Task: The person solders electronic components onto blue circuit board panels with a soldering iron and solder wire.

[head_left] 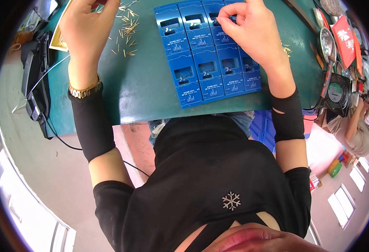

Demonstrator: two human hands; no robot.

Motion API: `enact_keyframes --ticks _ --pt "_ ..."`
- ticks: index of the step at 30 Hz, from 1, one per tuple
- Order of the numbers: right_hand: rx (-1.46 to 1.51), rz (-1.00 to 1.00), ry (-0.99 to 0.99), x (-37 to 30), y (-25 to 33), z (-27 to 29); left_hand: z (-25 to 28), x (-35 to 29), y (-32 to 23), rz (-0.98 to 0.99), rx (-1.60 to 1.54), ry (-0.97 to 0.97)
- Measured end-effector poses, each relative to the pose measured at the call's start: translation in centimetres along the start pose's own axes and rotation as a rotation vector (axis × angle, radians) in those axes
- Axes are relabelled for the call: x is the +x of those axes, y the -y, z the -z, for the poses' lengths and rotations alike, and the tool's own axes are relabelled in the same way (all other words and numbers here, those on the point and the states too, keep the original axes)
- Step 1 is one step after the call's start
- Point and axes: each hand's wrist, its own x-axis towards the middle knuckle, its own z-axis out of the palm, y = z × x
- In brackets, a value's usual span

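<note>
A blue panel of circuit boards (201, 50) lies on the green tabletop, in two rows of joined boards with rectangular windows and small metal parts. Over its upper right, my right hand (253, 31) is closed, thumb and fingers pinched close to one board's window; whatever they grip is too small to make out. My left hand (88, 23) is held left of the panel with curled fingers, its fingertips cut off by the top edge. Between the left hand and the panel, thin gold-coloured pins (130, 29) lie scattered. A few more pins (286, 49) show beside my right wrist.
A yellow-edged tray or frame (58, 40) sits beside my left hand. Along the left edge is a black device (35, 80) with cables. To the right are a black fan (337, 94), a red-handled tool (328, 75) and a red packet (344, 42). Another person (352, 130) is beyond.
</note>
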Motion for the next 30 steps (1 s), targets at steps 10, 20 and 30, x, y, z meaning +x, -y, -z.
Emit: enact_keyframes --ticks 10,20,30 --pt "0.607 0.723 -0.041 1.7 -6.2 -1.2 -0.3 0.2 0.2 -0.108 -0.01 -0.015" --pt "-0.069 0.02 -0.02 0.0 -0.5 0.1 0.2 -0.2 0.3 -0.117 0.002 0.013" --pt "-0.128 0.026 -0.074 -0.1 0.0 -0.8 -0.1 -0.3 0.1 -0.163 -0.004 0.022"
